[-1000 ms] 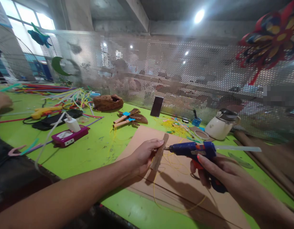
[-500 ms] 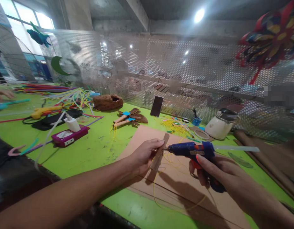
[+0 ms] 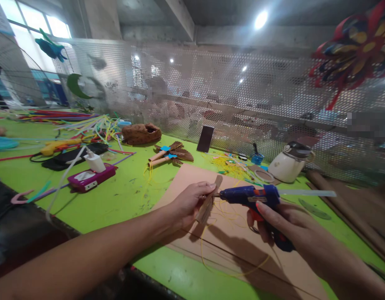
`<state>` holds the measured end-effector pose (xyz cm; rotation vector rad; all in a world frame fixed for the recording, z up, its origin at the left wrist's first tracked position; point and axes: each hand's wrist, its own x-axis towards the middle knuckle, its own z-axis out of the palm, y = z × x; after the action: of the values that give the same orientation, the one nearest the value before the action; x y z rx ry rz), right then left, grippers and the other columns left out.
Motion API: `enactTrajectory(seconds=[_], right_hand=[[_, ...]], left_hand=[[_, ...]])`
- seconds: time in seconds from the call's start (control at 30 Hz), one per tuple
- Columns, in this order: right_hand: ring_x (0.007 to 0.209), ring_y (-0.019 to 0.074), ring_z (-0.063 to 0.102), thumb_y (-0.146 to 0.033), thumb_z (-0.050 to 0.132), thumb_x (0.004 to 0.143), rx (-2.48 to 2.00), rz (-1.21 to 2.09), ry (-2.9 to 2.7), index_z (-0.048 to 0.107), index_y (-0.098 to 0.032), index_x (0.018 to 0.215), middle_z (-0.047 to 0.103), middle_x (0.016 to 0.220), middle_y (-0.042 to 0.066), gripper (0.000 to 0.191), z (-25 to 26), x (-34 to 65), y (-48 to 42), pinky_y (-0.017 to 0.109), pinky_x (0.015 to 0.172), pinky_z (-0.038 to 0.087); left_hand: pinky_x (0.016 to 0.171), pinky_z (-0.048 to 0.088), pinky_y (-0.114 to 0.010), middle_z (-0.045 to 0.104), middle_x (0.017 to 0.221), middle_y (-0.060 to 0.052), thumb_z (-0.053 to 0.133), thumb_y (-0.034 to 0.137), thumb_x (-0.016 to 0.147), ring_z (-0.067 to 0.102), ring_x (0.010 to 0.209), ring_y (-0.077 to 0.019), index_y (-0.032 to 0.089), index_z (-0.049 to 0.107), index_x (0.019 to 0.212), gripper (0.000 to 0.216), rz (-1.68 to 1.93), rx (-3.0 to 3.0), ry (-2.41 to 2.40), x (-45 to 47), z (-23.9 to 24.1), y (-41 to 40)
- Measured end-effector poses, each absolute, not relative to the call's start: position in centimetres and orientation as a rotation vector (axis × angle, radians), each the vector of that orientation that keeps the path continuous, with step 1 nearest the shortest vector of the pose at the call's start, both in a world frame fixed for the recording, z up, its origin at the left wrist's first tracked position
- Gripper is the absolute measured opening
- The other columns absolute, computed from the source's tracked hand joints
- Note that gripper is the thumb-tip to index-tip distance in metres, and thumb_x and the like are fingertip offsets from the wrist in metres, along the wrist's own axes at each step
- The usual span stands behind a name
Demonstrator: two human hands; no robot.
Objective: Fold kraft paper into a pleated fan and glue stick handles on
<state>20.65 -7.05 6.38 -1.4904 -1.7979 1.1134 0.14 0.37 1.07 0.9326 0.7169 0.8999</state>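
My left hand (image 3: 189,203) is closed round a narrow brown strip (image 3: 209,200), held upright and tilted over a brown cardboard sheet (image 3: 239,246). My right hand (image 3: 284,227) grips a blue glue gun (image 3: 253,196) with a clear glue stick poking out of its back. The gun's nozzle touches the strip near its upper part. Thin yellow strands (image 3: 226,210) lie loose on the cardboard under both hands.
A green table (image 3: 123,196) carries a pink power strip (image 3: 90,178) with a white plug, a yellow glue gun (image 3: 59,146), coloured strips (image 3: 95,125), brown feather-like pieces (image 3: 175,153), a phone (image 3: 205,139), a white kettle (image 3: 289,163) and brown paper rolls (image 3: 348,204). A perforated metal screen (image 3: 211,91) backs the table.
The glue gun and my right hand have shifted slightly left, closer against the strip. At the far left edge another person's hand has drawn back out of sight.
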Motion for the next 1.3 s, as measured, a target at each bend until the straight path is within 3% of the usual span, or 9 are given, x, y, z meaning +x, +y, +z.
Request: enactTrajectory(seconds=[0.33,0.5,0.67,0.9,1.3], right_hand=[[0.048,0.0097,0.047,-0.058,0.046,0.083,-1.467,1.253,-1.607,0.063,-0.014,0.074,0.056,0.053,0.002,0.048,6.1,20.8,-6.7,0.023,0.046,0.03],[0.048,0.0102,0.047,-0.058,0.047,0.082,-1.425,1.314,-1.536,0.062,-0.013,0.074,0.057,0.054,0.002,0.047,5.9,20.8,-6.4,0.023,0.047,0.03],[0.049,0.0106,0.048,-0.057,0.049,0.082,-1.393,1.364,-1.468,0.061,-0.014,0.076,0.058,0.059,0.002,0.045,5.8,20.9,-6.5,0.023,0.047,0.03],[0.051,0.0113,0.047,-0.059,0.044,0.083,-1.466,1.244,-1.615,0.062,-0.014,0.077,0.056,0.056,0.001,0.048,5.7,20.5,-6.8,0.023,0.048,0.033],[0.061,0.015,0.051,-0.059,0.038,0.086,-1.615,0.851,-1.92,0.062,-0.02,0.073,0.058,0.063,0.002,0.047,5.6,19.8,-7.5,0.027,0.059,0.039]], left_hand=[[0.049,0.035,-0.024,0.055,0.068,-0.002,0.061,0.034,0.073,0.047,0.05,-0.0092,0.013,0.059,0.089,0.026,0.823,0.914,0.647,-0.1,0.1,0.9],[0.049,0.036,-0.023,0.052,0.059,0.0,0.059,0.035,0.074,0.049,0.047,-0.0099,0.014,0.057,0.084,0.023,0.775,0.794,0.694,-0.2,0.1,0.9],[0.053,0.04,-0.024,0.055,0.062,-0.001,0.06,0.033,0.072,0.05,0.048,-0.01,0.015,0.057,0.084,0.022,0.801,0.784,0.699,0.0,0.1,0.9],[0.044,0.035,-0.022,0.052,0.054,0.001,0.059,0.032,0.073,0.047,0.043,-0.0096,0.014,0.057,0.079,0.019,0.827,0.793,0.721,-0.1,0.4,0.7],[0.044,0.034,-0.021,0.056,0.059,-0.003,0.058,0.027,0.075,0.049,0.045,-0.0088,0.008,0.061,0.088,0.024,0.863,0.808,0.704,0.0,0.3,0.7]])
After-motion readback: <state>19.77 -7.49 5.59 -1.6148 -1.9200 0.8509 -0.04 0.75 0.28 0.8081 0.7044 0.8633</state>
